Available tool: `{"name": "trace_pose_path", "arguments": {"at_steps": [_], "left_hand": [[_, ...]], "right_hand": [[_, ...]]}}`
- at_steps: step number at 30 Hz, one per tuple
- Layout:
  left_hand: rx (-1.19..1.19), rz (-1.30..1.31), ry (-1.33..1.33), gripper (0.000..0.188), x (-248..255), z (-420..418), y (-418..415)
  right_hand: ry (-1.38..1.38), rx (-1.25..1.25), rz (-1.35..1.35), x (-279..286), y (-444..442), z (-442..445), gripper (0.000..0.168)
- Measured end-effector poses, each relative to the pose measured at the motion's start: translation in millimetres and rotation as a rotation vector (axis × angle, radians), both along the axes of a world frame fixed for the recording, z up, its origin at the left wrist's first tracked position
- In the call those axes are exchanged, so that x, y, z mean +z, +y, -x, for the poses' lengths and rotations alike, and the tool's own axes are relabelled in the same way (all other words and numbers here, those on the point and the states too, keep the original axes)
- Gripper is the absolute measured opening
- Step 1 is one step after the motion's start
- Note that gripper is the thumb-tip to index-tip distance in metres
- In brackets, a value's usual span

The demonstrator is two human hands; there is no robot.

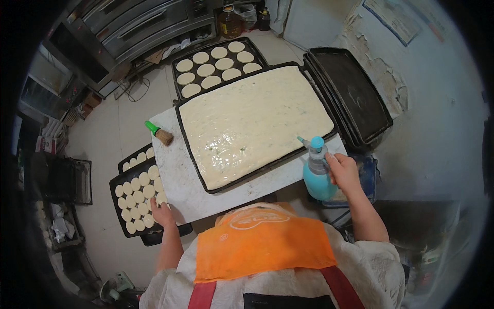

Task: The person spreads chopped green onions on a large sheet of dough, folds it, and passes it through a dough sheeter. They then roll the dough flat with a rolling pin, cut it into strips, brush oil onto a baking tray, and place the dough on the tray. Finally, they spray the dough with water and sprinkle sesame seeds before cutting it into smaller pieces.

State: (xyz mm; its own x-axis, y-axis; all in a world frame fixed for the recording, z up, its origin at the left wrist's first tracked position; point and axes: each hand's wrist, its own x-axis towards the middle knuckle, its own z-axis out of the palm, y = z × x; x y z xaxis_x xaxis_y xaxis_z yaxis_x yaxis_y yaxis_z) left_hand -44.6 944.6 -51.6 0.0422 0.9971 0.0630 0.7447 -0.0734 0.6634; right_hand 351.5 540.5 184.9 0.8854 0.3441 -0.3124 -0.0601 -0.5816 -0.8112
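My right hand grips the handle of a turquoise pump spray bottle. Its nozzle points over the near right edge of a large black baking tray. A sheet of pale dough fills this tray; its surface is shiny towards the near left and carries small green flecks. My left hand hangs beside the left edge of the white table, with its fingers apart and nothing visible in them. Below it, a lower tray holds rows of round dough discs.
A pastry brush with a green handle lies at the table's left corner. Beyond the dough sheet is another tray of dough discs. Black trays lean stacked by the right wall. Deck ovens and an oil jug stand at the back.
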Motion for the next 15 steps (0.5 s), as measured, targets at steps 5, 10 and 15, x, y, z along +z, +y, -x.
{"name": "trace_pose_path", "arguments": {"at_steps": [5,10,15], "left_hand": [[-0.153,-0.013,-0.064,0.049,3.2,-45.4,-12.7],[-0.18,-0.016,-0.018,0.051,11.6,-55.6,-26.2],[-0.04,0.152,0.065,0.053,7.8,-26.0,-39.3]], "right_hand": [[-0.073,0.122,-0.024,-7.6,-2.4,10.1,0.043],[0.068,0.22,0.038,-18.6,-2.5,11.8,0.044],[0.145,0.096,0.066,-43.6,-32.8,-19.5,0.045]]}}
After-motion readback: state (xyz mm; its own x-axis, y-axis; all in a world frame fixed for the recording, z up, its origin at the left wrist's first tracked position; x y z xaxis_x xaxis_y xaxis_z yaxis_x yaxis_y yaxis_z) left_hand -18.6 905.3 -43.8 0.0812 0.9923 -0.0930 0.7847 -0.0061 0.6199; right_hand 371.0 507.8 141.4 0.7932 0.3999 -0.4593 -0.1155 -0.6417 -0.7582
